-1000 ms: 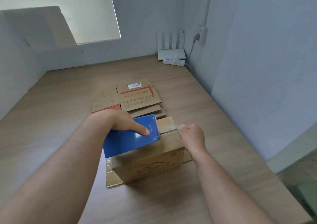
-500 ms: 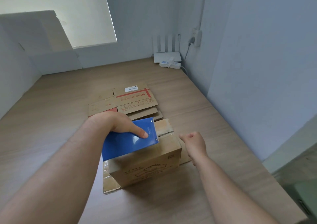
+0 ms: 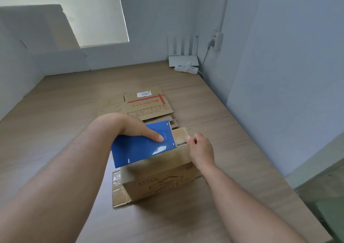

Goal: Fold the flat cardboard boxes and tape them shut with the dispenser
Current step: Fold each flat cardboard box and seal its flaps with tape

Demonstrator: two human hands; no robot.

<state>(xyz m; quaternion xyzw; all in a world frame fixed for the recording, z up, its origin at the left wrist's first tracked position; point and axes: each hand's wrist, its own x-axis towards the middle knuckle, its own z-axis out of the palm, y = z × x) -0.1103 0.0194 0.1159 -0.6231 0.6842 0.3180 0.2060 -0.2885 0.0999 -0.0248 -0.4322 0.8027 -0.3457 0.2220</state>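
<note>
A folded brown cardboard box [image 3: 160,181] stands on the wooden table [image 3: 55,112] in front of me. My left hand [image 3: 128,125] grips the blue tape dispenser [image 3: 143,149] and holds it flat on the box top, index finger stretched along its face. A glossy tape strip [image 3: 179,135] runs from the dispenser to the box's far right end. There my right hand [image 3: 202,149], fingers curled, pinches the strip's end at the box's edge. Flat cardboard boxes [image 3: 149,106] with red print lie just behind.
A white router [image 3: 183,60] and a power strip [image 3: 186,68] sit in the far right corner by the wall. A large pale cardboard sheet [image 3: 46,38] leans at the back left. The table's right edge [image 3: 279,168] runs close to my right arm.
My right hand dropped away from the box's right end half a second ago and has come back up to the tape end. The left hand and dispenser stayed on the box top.
</note>
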